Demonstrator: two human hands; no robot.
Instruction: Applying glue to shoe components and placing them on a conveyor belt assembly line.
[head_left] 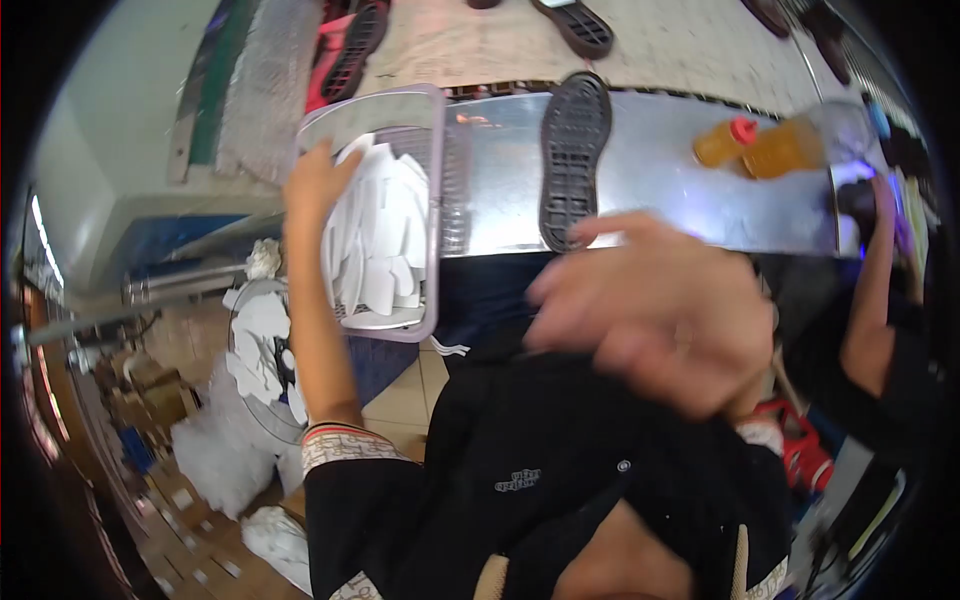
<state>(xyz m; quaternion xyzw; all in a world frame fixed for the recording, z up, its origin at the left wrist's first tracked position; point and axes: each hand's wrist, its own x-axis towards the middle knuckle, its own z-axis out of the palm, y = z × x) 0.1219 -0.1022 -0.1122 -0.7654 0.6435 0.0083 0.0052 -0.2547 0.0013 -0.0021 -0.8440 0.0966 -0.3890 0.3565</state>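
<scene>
My left hand (318, 182) reaches over the left rim of a pale lilac plastic basket (436, 200). Its thumb and fingers are apart, at the upper edge of the white sole-shaped pieces (385, 220) piled inside. A dark shoe sole (575, 155), tread side up, lies lengthwise on the metal tabletop (660, 170). Motion smears my right hand (665, 310), which is raised close in front of my chest. One fingertip overlaps the near end of the sole in the picture; whether they touch I cannot tell. Anything within that hand is hidden.
Beyond the metal top runs a pale belt (680, 45) with another dark sole (582, 30). Bottles of orange liquid (785, 148) stand at the right. A co-worker's arm (872, 310) is at the far right. More white pieces fill a round container (262, 345) low at the left.
</scene>
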